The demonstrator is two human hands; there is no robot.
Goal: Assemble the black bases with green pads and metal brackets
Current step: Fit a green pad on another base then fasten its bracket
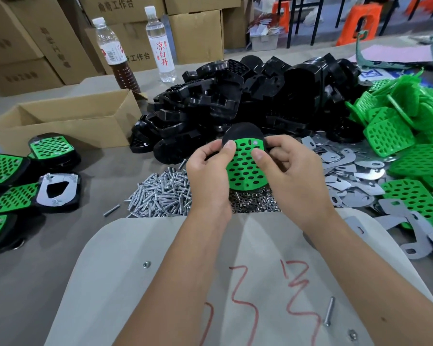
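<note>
Both hands pinch one piece above the bench: left hand (205, 166) and right hand (288, 163) press thumbs on a green pad (245, 168) laid over a black base (243, 132), its long axis running away from the person. Screws (160, 193) lie just below-left, metal brackets (348, 176) right.

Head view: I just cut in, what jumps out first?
At centre, the left hand and right hand together hold a green pad against a black base. Behind them rises a big heap of black bases; a bright pile of green pads fills the right edge. Loose screws lie just below the hands.
</note>
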